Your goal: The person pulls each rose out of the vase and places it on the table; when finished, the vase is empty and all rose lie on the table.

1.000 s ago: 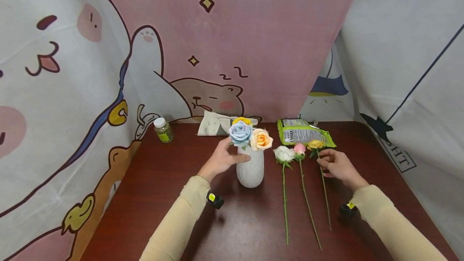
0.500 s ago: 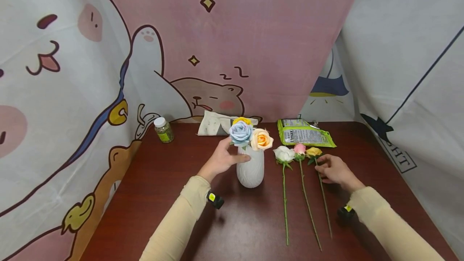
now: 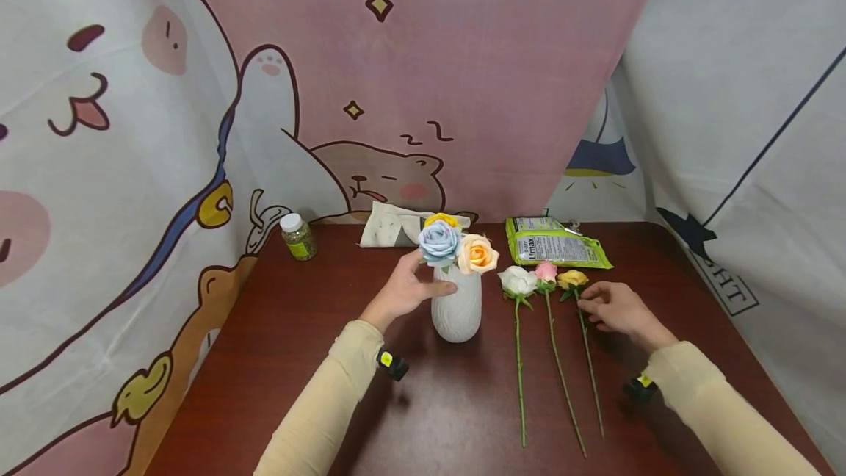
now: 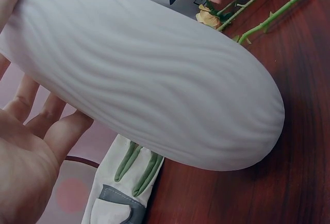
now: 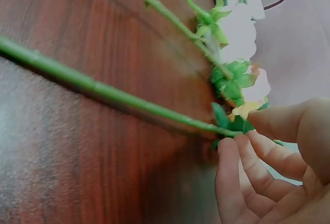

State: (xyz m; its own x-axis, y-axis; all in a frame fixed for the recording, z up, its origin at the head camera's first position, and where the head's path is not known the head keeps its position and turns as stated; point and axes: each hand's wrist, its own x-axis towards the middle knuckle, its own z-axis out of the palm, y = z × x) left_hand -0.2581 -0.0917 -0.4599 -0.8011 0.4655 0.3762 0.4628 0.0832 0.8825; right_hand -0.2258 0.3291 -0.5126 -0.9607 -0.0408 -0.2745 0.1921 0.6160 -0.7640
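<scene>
The yellow rose [image 3: 572,279] is drawn slightly back from the green packet [image 3: 562,247] on the table [image 3: 284,336] compared with a second ago; its stem is pinched by the right hand [image 3: 615,307], the vase [image 3: 456,318] gripped by the left hand [image 3: 405,291]. The row of loose flowers seems evened.

In the left wrist view, fingertips of the left hand [image 4: 28,157] are hidden behind the white vase [image 4: 154,80], whose mouth is cut off beyond them. Fingers of the right hand [image 3: 620,307] partly hide the yellow rose [image 5: 247,109]; past them, the green packet's [image 3: 562,248] fine print is too small to read.
</scene>
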